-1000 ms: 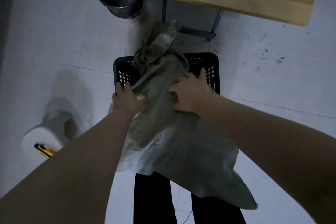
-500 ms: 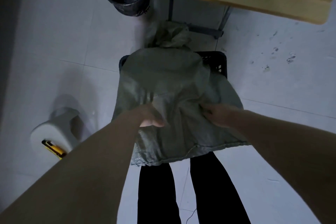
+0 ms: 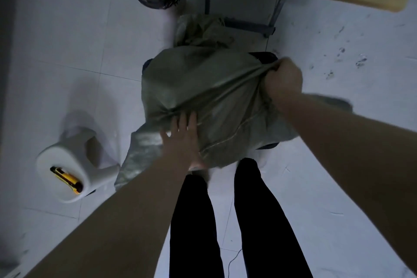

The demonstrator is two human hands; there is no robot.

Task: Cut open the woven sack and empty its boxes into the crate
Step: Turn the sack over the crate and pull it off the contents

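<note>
Right hand (image 3: 283, 81) fingers clamp the woven sack (image 3: 198, 83) at 3 o'clock; left hand (image 3: 182, 135) fingers lie spread, flat, at 6 o'clock.

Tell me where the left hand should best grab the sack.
Likely the loose near-left edge of the sack, from the person's side: fabric wrinkles there, so fingers of the left hand can bunch it, as the right hand grips the far-right corner.
</note>
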